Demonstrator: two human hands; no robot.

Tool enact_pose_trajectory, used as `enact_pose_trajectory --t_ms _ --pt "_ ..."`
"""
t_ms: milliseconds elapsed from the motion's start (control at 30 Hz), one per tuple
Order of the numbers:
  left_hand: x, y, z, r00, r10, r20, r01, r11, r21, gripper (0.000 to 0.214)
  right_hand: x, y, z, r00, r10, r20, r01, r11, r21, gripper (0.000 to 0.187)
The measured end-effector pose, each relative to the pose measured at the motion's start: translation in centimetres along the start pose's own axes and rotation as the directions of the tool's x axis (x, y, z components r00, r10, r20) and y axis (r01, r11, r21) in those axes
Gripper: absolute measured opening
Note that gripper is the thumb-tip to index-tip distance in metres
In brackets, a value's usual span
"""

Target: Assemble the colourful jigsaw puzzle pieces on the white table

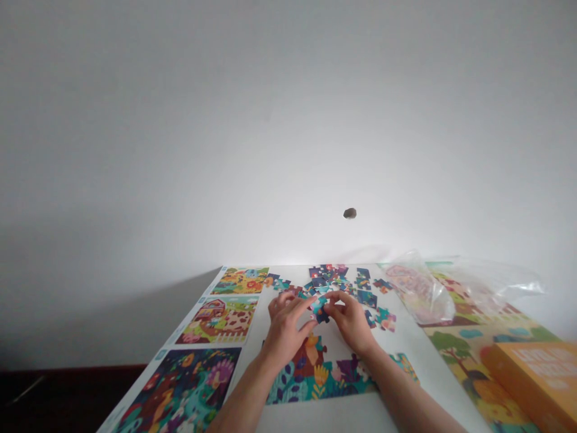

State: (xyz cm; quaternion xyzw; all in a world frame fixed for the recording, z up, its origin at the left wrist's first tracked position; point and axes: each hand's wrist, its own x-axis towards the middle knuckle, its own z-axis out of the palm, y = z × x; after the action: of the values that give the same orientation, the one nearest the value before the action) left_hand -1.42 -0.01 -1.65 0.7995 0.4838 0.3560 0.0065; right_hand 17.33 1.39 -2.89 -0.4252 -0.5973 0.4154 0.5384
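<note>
My left hand (pixel 286 328) and my right hand (pixel 349 322) meet above the white table, with their fingertips pinching a small cluster of dark blue and teal jigsaw pieces (pixel 320 310) from both sides. Just below my hands lies a colourful assembled section of jigsaw (pixel 311 379), showing leaves and flowers. Several loose pieces (pixel 331 279) are spread in an arc beyond my fingers, mostly dark blue. My hands hide part of that arc.
Three printed picture sheets (pixel 219 320) line the table's left side. A crumpled clear plastic bag (pixel 428 288) lies at the back right, on an illustrated puzzle box lid or mat (pixel 469 349). An orange box (pixel 536 385) sits at the right edge. A white wall rises behind.
</note>
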Motion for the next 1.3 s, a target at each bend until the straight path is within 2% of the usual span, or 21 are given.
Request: enact_pose_trajectory --t_ms 267,433,567,1067,1167,1233,1300 --pt "0.07 0.26 -0.16 0.999 -0.034 -0.024 0.034 0.999 0.014 0.039 -0.09 -0.03 -0.17 0.999 -0.038 0.014 0.038 0.999 -0.018 0.028" --pt "0.17 0.59 -0.32 0.991 -0.103 -0.088 0.106 0.994 0.028 0.032 -0.34 -0.30 -0.15 0.993 -0.068 0.093 0.071 0.997 -0.035 0.030" --pt "0.22 0.80 -0.42 0.990 -0.102 -0.097 0.108 0.993 0.050 0.030 -0.37 -0.66 -0.02 0.987 -0.101 0.125 0.106 0.994 -0.027 0.031" --pt "0.19 0.89 -0.39 0.986 -0.119 -0.119 0.124 0.991 0.040 0.033 -0.35 -0.65 -0.01 0.992 -0.106 0.070 0.108 0.994 -0.028 0.030" --pt "0.27 0.83 -0.35 0.984 -0.124 -0.127 0.132 0.989 0.061 0.031 -0.38 -0.75 -0.11 0.990 -0.126 0.064 0.132 0.986 -0.106 0.029" --pt "0.29 0.61 -0.28 0.974 -0.178 -0.141 0.193 0.976 0.103 0.027 -0.34 -0.81 -0.35 0.987 -0.159 0.025 0.160 0.953 -0.256 0.027" --pt "0.29 0.25 -0.22 0.947 -0.278 -0.161 0.302 0.941 0.155 0.023 -0.23 -0.80 -0.70 0.979 -0.200 -0.038 0.162 0.879 -0.448 0.025"
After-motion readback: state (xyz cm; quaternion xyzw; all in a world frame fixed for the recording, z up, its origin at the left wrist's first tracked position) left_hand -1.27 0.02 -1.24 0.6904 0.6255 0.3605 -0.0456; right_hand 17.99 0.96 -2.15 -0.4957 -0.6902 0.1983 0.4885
